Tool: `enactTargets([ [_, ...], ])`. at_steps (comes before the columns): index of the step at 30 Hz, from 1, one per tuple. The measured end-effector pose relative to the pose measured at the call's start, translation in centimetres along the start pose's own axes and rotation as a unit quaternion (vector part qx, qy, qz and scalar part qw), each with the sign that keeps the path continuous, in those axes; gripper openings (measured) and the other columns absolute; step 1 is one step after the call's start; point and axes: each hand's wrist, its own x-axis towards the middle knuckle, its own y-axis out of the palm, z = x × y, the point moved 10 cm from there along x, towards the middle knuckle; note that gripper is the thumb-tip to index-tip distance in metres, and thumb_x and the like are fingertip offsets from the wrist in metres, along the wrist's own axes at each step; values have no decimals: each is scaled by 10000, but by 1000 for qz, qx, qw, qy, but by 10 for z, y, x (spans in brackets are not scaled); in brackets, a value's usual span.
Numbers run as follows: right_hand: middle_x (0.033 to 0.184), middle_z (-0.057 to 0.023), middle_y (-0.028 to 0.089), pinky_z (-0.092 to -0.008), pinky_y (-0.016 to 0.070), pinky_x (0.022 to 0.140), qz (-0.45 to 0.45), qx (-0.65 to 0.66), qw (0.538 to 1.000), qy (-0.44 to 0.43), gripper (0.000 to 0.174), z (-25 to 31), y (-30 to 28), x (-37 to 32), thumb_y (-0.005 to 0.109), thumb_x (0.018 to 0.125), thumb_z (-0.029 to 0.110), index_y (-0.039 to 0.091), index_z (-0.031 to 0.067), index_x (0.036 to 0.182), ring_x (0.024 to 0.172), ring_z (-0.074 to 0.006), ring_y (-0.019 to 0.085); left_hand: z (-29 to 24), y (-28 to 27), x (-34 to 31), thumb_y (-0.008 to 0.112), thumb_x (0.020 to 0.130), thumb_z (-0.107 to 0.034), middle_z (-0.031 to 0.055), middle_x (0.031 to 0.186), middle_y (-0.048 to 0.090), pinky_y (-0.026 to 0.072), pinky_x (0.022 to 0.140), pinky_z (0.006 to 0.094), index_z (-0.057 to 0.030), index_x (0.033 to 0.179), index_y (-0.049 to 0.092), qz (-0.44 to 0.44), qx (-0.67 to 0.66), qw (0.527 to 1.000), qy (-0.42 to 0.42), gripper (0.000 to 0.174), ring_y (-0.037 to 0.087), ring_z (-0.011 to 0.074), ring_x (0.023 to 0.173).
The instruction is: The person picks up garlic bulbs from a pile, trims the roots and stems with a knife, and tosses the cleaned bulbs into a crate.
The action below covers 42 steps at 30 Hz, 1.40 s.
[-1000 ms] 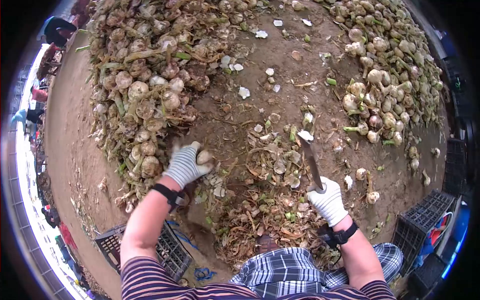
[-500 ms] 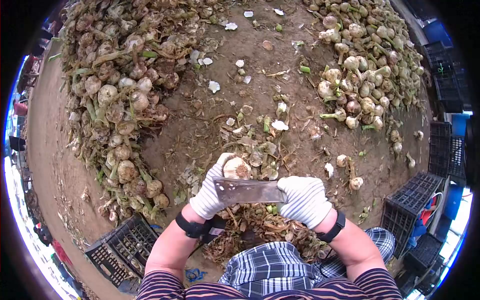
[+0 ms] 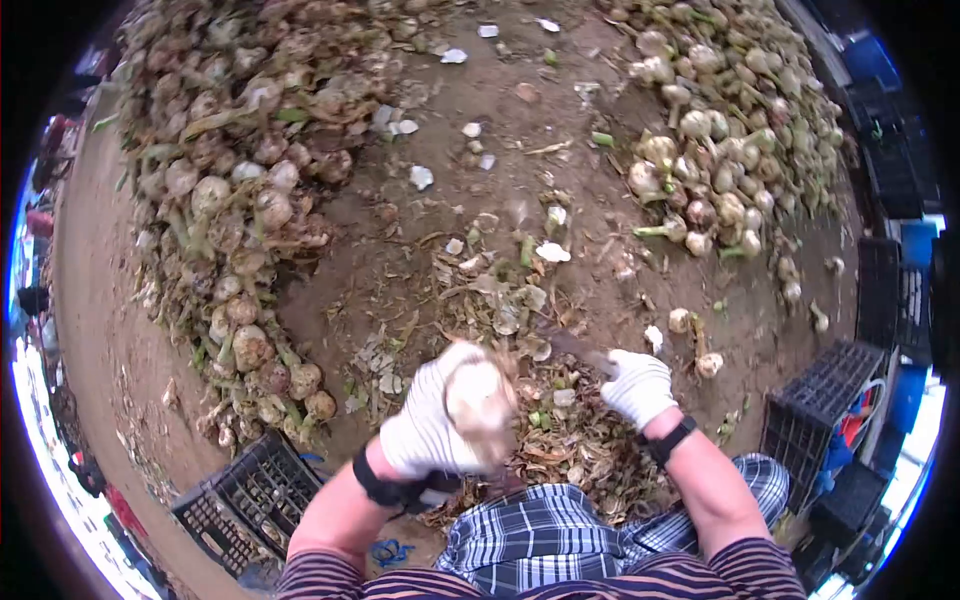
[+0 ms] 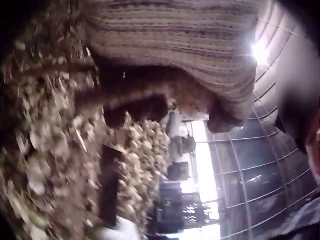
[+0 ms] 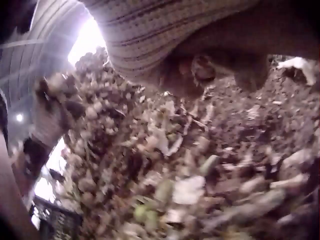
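Observation:
My left hand (image 3: 425, 415), in a striped white work glove, grips a garlic bulb (image 3: 480, 393) in front of my body. The bulb is pale, blurred in the head view, and its base is turned upward. My right hand (image 3: 640, 387), gloved alike, holds a broad-bladed knife (image 3: 574, 346) by its handle, the blade pointing forward and left, apart from the bulb. In the left wrist view the dark knife blade (image 4: 109, 185) shows below the left glove (image 4: 170, 37). The right glove (image 5: 135, 30) fills the top of the right wrist view.
Heaped garlic (image 3: 240, 250) with dry stalks lies at left, and another garlic pile (image 3: 740, 160) at back right. Peelings and trimmings (image 3: 560, 440) cover the ground before my knees. Black crates stand at left (image 3: 262, 490) and right (image 3: 825, 385). White scraps dot the soil between.
My left hand came from the left heap to the middle with the bulb. The knife crossed in front of the bulb half a second ago; now it has swung away to the right.

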Motion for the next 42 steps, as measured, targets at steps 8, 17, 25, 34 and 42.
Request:
enactTargets([
  [8,622,24,580,-227,433,513,-50,555,829,47,50,47,-17,-16,650,715,63,603,51,727,549,-56,527,70,-76,31,653,824,-26,5,849,615,529,680,240,-93,979,579,-324,-148,933,-54,184,612,142,716],
  [17,583,-83,583,-356,449,510,-104,449,887,36,85,84,27,7,564,740,108,594,84,664,548,-222,586,31,-20,51,617,827,23,38,934,629,567,685,280,-110,1075,532,-309,-427,850,4,294,646,161,794],
  [25,650,4,584,-248,440,539,22,636,770,55,74,69,79,-13,640,716,-10,602,24,770,554,-86,516,-105,24,95,803,642,-235,187,1337,405,270,1084,387,2,1408,266,-28,-55,986,154,965,358,299,1266],
  [34,611,19,587,-245,419,513,-75,529,837,122,45,-23,56,-16,659,683,29,620,51,688,542,-69,520,-103,-262,31,762,650,-436,103,1400,377,154,1113,520,-166,1324,420,-338,779,513,-125,803,274,321,1339],
  [42,641,-7,613,-252,470,570,-42,486,871,63,73,16,40,-14,681,688,60,626,46,733,585,-96,563,-40,-220,1,647,678,-112,84,1151,547,372,963,427,-96,1115,536,-352,787,506,26,451,501,278,1065],
])
